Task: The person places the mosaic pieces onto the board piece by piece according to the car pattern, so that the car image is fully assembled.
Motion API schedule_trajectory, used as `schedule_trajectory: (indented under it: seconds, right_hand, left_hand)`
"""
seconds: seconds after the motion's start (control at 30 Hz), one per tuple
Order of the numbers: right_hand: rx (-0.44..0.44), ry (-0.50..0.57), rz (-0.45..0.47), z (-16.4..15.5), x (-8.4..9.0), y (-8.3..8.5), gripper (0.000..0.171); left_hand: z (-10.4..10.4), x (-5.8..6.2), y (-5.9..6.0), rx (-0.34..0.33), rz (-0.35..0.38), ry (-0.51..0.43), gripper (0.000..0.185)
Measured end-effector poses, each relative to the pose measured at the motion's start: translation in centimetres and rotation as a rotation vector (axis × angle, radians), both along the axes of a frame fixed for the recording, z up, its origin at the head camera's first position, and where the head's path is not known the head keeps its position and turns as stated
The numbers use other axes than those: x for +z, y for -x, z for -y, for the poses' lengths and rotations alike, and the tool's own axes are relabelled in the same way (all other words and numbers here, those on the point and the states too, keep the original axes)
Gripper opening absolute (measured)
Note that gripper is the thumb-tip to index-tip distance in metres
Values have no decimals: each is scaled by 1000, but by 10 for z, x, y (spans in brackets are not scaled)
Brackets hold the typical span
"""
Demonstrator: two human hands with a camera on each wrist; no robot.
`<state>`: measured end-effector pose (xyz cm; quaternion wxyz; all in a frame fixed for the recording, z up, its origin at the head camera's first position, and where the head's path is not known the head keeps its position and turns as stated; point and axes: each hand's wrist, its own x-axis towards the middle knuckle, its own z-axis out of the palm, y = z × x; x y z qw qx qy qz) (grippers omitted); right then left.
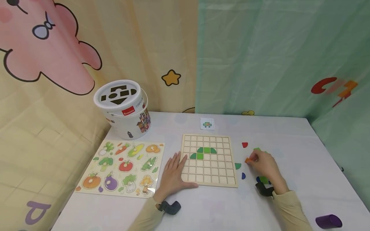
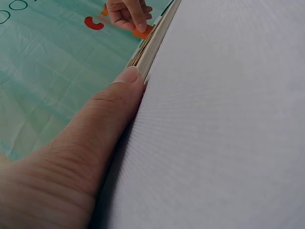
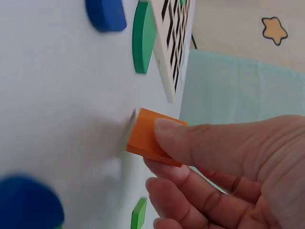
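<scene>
The right hand (image 1: 264,165) pinches an orange block (image 3: 151,137) just above the tabletop (image 1: 202,208), right of the grid board (image 1: 207,160); the left hand (image 1: 173,176) lies flat and released, pressing the board's left edge. The picking step seems in hand; next, the block probably needs carrying to a free cell near the green pieces (image 1: 203,153).

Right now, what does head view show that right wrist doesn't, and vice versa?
Head only: the left hand lying flat at the grid board's left edge, the vegetable puzzle, the white bucket, and green pieces placed in the grid.
Right wrist only: close detail of thumb and fingers pinching the orange block.
Both: the right hand, orange block, grid board, and loose green piece and blue piece on the table.
</scene>
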<state>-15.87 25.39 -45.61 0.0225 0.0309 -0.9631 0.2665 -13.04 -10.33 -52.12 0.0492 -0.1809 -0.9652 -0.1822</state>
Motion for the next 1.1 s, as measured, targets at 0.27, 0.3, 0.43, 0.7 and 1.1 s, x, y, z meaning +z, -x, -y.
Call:
schedule_trajectory:
  seconds: [0.27, 0.3, 0.43, 0.7, 1.1]
  right_hand:
    - [42, 67, -44, 30, 0, 8, 15]
    - [58, 84, -37, 35, 0, 9, 14]
    - [118, 155, -33, 55, -2, 16, 11]
    - [175, 200, -17, 88, -4, 28, 15]
    - [241, 183, -32, 116, -7, 37, 10]
  left_hand:
    - [0, 0, 1, -6, -4, 9, 123]
    - [0, 0, 1, -5, -3, 12, 123]
    - [0, 0, 1, -2, 3, 22, 123]
    - [0, -1, 0, -4, 7, 29, 123]
    - [1, 1, 0, -13, -10, 13, 122]
